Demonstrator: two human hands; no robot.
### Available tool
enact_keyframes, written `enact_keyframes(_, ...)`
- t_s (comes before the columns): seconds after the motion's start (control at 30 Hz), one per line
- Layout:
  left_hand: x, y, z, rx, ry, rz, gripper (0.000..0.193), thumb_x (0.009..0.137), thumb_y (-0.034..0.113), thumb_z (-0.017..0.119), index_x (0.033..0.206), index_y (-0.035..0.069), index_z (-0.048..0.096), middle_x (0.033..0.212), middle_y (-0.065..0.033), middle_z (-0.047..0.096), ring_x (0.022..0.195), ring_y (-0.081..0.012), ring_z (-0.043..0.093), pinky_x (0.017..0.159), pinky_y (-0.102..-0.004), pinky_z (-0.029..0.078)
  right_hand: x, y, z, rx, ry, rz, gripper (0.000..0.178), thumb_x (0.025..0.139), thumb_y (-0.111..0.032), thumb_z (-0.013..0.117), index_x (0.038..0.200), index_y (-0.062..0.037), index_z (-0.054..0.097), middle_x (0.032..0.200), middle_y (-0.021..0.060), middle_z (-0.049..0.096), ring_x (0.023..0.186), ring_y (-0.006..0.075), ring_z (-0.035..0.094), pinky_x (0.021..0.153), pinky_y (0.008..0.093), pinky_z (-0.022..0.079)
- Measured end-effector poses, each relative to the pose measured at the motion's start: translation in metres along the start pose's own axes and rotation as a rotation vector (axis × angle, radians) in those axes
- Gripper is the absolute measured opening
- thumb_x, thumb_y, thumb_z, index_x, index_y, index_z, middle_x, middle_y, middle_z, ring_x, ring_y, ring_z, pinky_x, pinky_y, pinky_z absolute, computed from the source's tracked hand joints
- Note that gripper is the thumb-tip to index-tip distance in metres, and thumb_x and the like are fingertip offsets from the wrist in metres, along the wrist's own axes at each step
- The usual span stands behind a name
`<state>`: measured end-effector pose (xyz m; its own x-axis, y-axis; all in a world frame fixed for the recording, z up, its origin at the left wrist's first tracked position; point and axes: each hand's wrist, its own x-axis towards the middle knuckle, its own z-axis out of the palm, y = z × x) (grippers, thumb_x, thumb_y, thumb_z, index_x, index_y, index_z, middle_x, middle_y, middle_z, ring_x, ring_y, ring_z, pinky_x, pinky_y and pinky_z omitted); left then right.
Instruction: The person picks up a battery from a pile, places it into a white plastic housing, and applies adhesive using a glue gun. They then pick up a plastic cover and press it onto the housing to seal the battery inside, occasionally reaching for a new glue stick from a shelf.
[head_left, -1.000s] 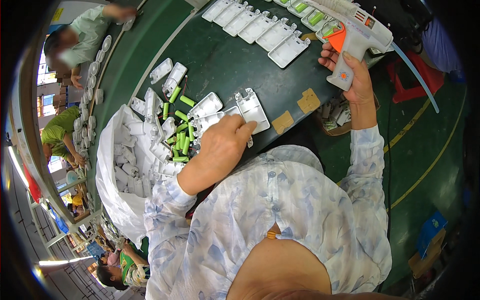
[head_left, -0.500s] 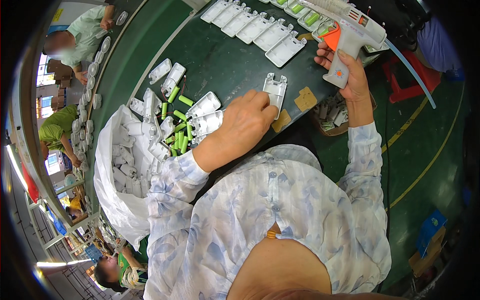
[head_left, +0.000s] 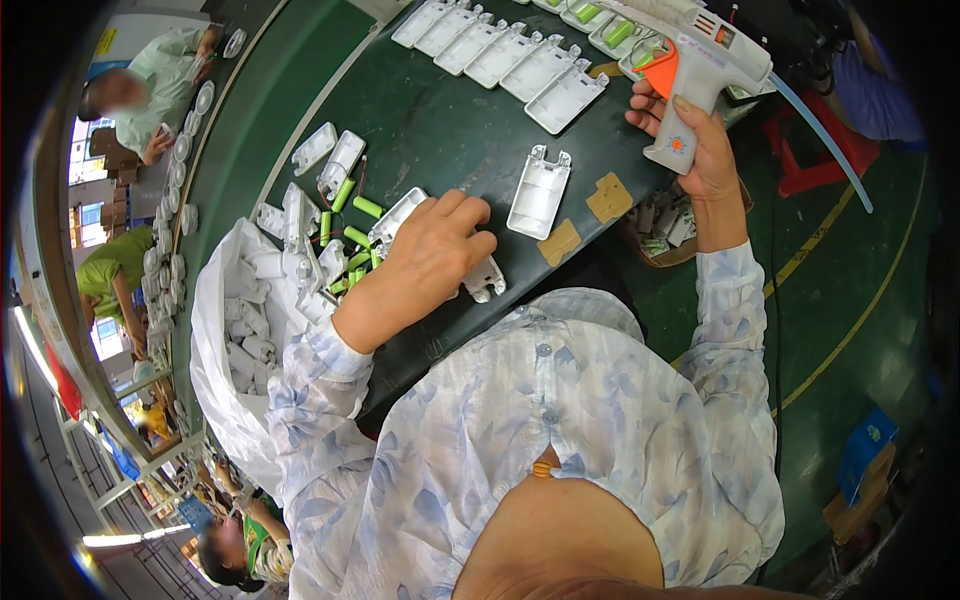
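Note:
My left hand (head_left: 430, 258) is above the table with its fingers curled around a white plastic casing (head_left: 486, 281). Only the casing's notched end shows below the thumb; my palm hides the rest. Just left of my fingers lies another white casing (head_left: 399, 216), among green cylindrical battery cells (head_left: 367, 206) with thin wires. A single open casing (head_left: 539, 192) lies face up to the right of my left hand. My right hand (head_left: 704, 140) is wrapped around the grip of a white hot glue gun (head_left: 695, 85) with an orange trigger, held over the table's right edge.
A row of white casings (head_left: 503, 55) lines the table's far side, some with green cells. A white bag (head_left: 232, 365) of parts stands at left. Tan patches (head_left: 609, 198) mark the table edge; a carton (head_left: 668, 240) sits below. A red stool (head_left: 815, 150) stands right. Other people work at left.
My left hand has let go of the open casing, which now lies nearer me, and moved left onto another casing, shifting it. My right hand with the glue gun has barely moved.

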<state>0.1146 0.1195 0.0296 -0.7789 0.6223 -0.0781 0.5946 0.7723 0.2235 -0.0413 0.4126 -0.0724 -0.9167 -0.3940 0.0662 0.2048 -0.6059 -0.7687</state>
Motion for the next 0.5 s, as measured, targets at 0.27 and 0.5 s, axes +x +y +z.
enact_keyframes(0.27,0.026,0.037,0.029,-0.183,0.369,-0.026,0.014,0.071,0.006,0.075,0.081,0.007,0.066,0.072,-0.0066,0.059,0.065,-0.0254,0.059,0.058,-0.0376,0.044,0.0,0.0,-0.003,-0.054,-0.001,0.012,0.047,0.094,-0.021,0.058,0.132,0.0044,0.049,0.12,0.0204,0.06,0.108,0.0275,0.062,0.097,0.0443,0.052)
enact_keyframes(0.5,0.072,0.035,0.054,-0.033,0.493,-0.18,0.021,0.072,0.012,0.072,0.064,0.007,0.053,0.061,-0.0096,0.053,0.054,-0.03,0.056,0.053,-0.042,0.045,0.0,0.0,0.004,0.012,0.006,-0.015,0.038,0.093,-0.018,0.059,0.125,0.0032,0.056,0.114,0.0186,0.064,0.101,0.0257,0.066,0.091,0.0406,0.055)
